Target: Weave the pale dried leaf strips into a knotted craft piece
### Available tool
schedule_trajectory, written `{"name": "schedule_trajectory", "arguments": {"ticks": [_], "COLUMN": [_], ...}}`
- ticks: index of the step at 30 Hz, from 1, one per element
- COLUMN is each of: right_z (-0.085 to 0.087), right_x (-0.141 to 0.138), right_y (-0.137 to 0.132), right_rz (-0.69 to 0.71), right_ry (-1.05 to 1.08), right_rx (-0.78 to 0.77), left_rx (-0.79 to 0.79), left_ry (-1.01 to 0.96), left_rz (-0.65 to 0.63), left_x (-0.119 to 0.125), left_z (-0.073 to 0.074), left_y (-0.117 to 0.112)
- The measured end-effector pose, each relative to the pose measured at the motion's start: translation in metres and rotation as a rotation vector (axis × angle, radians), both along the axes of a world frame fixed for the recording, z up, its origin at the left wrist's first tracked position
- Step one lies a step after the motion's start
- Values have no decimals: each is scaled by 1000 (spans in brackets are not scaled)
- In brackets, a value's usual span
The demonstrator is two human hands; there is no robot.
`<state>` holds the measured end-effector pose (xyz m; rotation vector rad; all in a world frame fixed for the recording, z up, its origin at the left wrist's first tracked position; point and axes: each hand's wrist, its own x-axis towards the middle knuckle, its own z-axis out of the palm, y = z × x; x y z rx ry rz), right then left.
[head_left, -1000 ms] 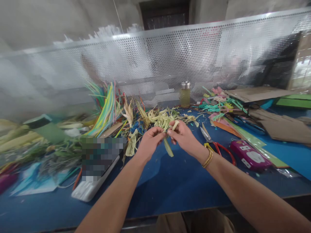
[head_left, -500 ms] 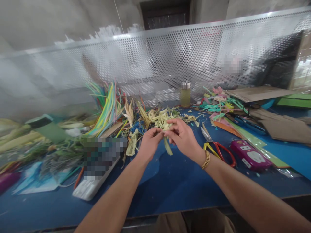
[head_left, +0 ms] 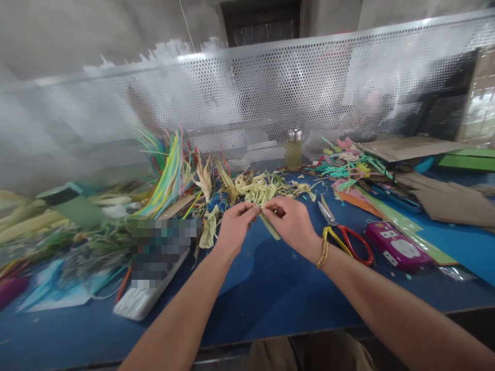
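Note:
A narrow pale green strip of corn husk [head_left: 271, 230] is pinched between my two hands, its loose end slanting down toward the table. My left hand [head_left: 236, 225] has thumb and forefinger closed at the strip's upper part. Fingertips almost touching the left ones, my right hand [head_left: 291, 220], with a gold bracelet above it, is also closed on the strip. Just behind the hands lies a pile of cut husk strips [head_left: 258, 186]. A crumpled piece of dried husk [head_left: 209, 230] rests left of my left hand. Scissors [head_left: 342, 234] with red and yellow handles lie to the right.
On the blue table [head_left: 266, 304] are a purple box-like object [head_left: 398, 246], a blurred-out device [head_left: 154, 273], a green cup [head_left: 75, 203] and colourful pipe cleaners [head_left: 170, 170]. A lidded jar [head_left: 294, 149] stands before the perforated metal screen [head_left: 270, 93]. Cardboard [head_left: 448, 201] lies right.
My right hand has turned and lowered slightly, its fingers more curled in. The strip's loose end has swung a little to the right. Both hands still pinch it.

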<state>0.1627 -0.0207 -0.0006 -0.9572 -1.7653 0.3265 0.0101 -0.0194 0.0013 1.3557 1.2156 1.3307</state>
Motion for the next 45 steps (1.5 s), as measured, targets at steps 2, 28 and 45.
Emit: {"name": "schedule_trajectory", "arguments": {"ticks": [2,28,45], "right_z": [1,3,7], "right_x": [0,9,4], "right_y": [-1,10,8], "right_rz": [-11,196,314], "right_ry": [-2,164,369], "right_rx": [-7,-397,-656], "left_rx": [3,204,223], "left_ry": [30,399,371], "left_rz": [1,32,-96], "left_x": [0,-5,-4], "left_z": [1,15,7], "left_y": [0,-5,-5]}}
